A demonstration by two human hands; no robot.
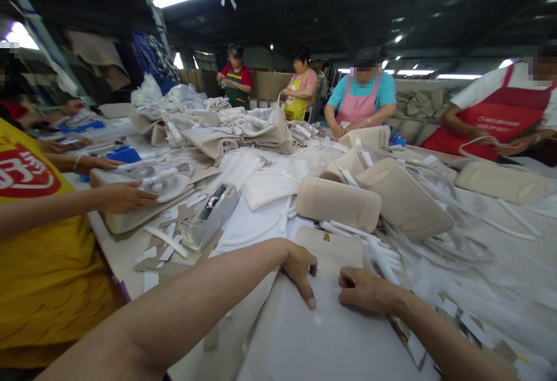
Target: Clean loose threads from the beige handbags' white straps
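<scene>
- Toward eight o'clock, a co-worker in a yellow apron (47,288) has hands on a beige bag piled with wrapped straps (163,177).
- At eight o'clock, nearer the middle, a grey tape dispenser (211,216) sits among paper scraps on the tabletop (119,253).
- Toward eleven o'clock, a heap of beige pieces (270,131).
- Between five and six o'clock, the left hand (302,272) rests on a white sheet (304,343), thumb stretched down, fingers curled.
- Beneath both hands lies a beige bag with a gold clasp (342,247), partly covered by the sheet.
- At five o'clock, the right hand (368,291), fingers bent inward; cannot tell whether it pinches anything.
- At four o'clock, more beige bags (338,204).
</scene>
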